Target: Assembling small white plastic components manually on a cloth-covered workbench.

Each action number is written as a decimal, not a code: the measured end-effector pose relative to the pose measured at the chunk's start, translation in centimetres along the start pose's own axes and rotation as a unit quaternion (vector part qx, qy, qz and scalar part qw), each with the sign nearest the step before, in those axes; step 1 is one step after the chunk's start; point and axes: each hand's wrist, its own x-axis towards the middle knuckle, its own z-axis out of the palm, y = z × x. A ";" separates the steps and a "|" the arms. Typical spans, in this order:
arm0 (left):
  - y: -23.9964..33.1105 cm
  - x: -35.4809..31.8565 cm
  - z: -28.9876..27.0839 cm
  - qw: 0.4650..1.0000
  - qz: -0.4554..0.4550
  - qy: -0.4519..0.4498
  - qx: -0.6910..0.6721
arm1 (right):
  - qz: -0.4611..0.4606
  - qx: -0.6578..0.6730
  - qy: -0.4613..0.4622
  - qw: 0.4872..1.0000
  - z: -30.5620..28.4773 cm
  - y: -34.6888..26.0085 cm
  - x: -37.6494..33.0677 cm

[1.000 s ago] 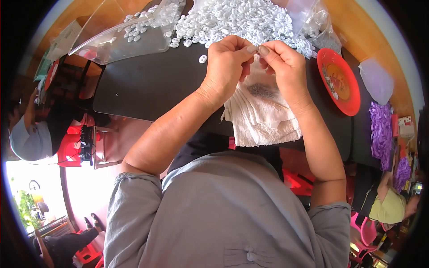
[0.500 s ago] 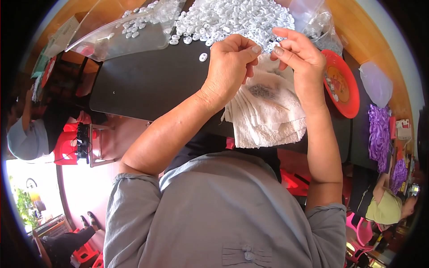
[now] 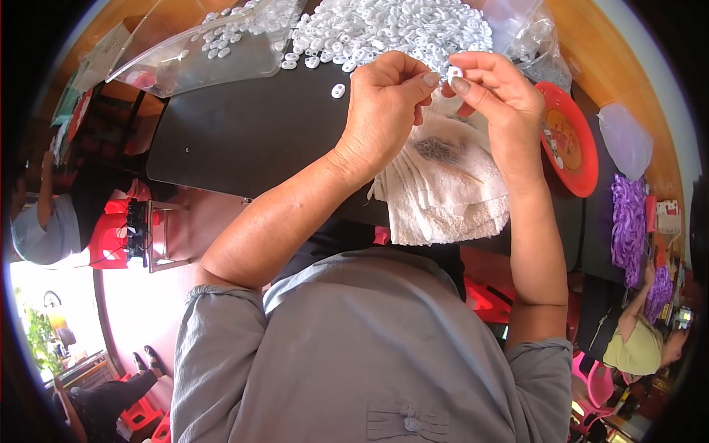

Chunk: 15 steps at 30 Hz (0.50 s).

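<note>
Between the thumb and index finger of my right hand (image 3: 506, 103) is a small white oval plastic piece with two holes (image 3: 455, 73). Close beside it, my left hand (image 3: 380, 111) is closed in a pinch; what its fingertips hold is too small to make out. Beneath both hands lies a folded cream towel (image 3: 447, 196) with a patch of small dark bits (image 3: 438, 150) on it. Just beyond my fingers spreads a big pile of similar white oval pieces (image 3: 391, 33). One loose white piece (image 3: 337, 91) rests on the table left of my left hand.
A clear plastic bin (image 3: 203, 74) with some white pieces stands on the dark table (image 3: 244, 140) at the left. To the right are a red plate (image 3: 585, 173), clear bags (image 3: 543, 44) and purple strands (image 3: 628, 229). Other people sit at both sides.
The white piece now shows plainly in my right fingertips, where it was barely visible before. Both hands have shifted only slightly and stay close together.
</note>
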 end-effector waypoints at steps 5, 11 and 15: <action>-0.2 -0.1 0.1 1.000 0.017 -0.007 -0.005 | 0.005 0.001 -0.013 1.000 0.5 0.0 -0.3; -0.2 -0.1 0.0 0.999 0.025 -0.020 -0.030 | 0.003 0.004 -0.022 1.000 0.4 -0.2 -0.1; -0.1 0.2 -0.2 1.000 -0.013 -0.007 -0.028 | 0.030 0.046 -0.034 0.998 -0.4 -0.1 0.4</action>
